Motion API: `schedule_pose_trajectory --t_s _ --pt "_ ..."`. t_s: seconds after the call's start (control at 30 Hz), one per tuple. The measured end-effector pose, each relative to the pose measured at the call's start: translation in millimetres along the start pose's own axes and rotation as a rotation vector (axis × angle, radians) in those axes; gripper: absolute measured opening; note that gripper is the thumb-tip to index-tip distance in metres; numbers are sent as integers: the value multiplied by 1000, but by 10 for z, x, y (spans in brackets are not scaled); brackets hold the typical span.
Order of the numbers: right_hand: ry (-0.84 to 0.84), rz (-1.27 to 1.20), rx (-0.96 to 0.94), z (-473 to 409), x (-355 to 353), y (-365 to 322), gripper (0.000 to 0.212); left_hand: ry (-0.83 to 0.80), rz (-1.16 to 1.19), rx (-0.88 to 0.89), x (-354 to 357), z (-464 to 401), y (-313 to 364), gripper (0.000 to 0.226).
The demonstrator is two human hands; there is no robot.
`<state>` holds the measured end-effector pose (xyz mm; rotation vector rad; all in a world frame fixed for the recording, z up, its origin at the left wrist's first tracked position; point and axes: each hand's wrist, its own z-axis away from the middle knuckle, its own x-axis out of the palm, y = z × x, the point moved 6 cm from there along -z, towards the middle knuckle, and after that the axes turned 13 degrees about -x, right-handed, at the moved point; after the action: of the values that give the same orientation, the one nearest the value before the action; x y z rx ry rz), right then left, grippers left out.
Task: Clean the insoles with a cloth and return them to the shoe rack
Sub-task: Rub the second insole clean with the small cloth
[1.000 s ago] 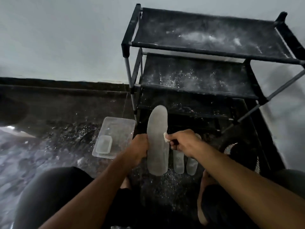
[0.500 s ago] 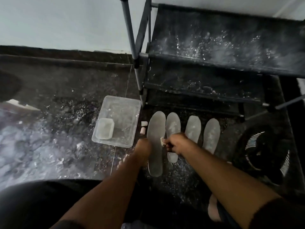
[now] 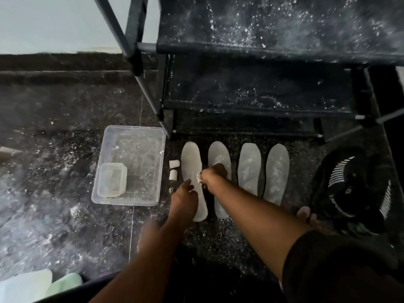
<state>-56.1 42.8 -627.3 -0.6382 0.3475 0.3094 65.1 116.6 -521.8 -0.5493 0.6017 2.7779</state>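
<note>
Four insoles (image 3: 249,166) are laid on the floor by the shoe rack (image 3: 262,51), and the leftmost insole (image 3: 192,169) should be pressed flat under the left hand (image 3: 184,194) (fingers straight) while the cloth (image 3: 199,177), pinched in the right hand (image 3: 213,177), is rubbed slowly along it.

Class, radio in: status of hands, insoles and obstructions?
Left hand resting on leftmost insole. Right hand pinching cloth. Four insoles on floor, rack shelves dusty.

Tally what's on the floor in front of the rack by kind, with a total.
Insoles: 4
Clear plastic containers: 2, large and small inside it
Small white rolls: 2
Black fan: 1
Total: 9
</note>
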Motion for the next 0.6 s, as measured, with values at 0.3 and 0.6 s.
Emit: schedule_pose_trajectory --t_s 0.3,0.6 --pt "61 32 97 -121 -174 304 56 -41 56 3 239 -267 4 40" --pt "236 275 -51 -90 -1104 427 41 -146 260 -145 584 -411 91 25"
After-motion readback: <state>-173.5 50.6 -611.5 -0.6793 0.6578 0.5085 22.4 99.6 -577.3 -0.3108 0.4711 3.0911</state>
